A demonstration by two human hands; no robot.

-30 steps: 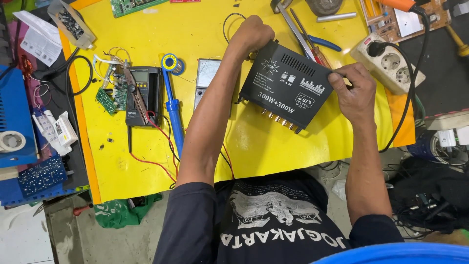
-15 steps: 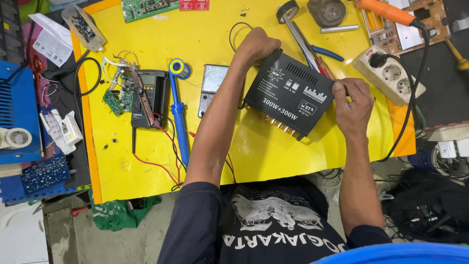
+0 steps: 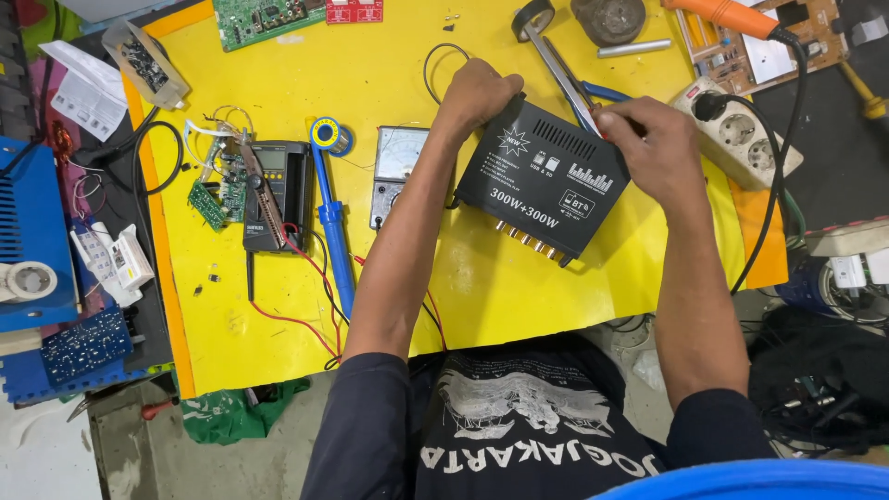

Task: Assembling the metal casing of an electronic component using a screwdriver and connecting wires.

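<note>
A black amplifier box [image 3: 542, 190] with a row of gold knobs on its near side lies tilted on the yellow table [image 3: 370, 83]. My left hand [image 3: 477, 93] grips its far left corner. Over its far right corner, my right hand [image 3: 648, 139] has its fingers pinched on a small red-tipped tool [image 3: 597, 109], whose tip touches the box; most of the tool is hidden by the fingers.
A blue soldering iron [image 3: 333, 222], a black multimeter [image 3: 278, 185] with red leads and an analogue meter [image 3: 398, 171] lie left of the box. A white power strip [image 3: 745, 130], metal pliers [image 3: 565, 65] and circuit boards [image 3: 264, 18] sit at the back. Blue casings [image 3: 28, 231] stand at left.
My right hand has moved from the box's right side edge up to its far right corner. My left hand keeps its grip on the far left corner.
</note>
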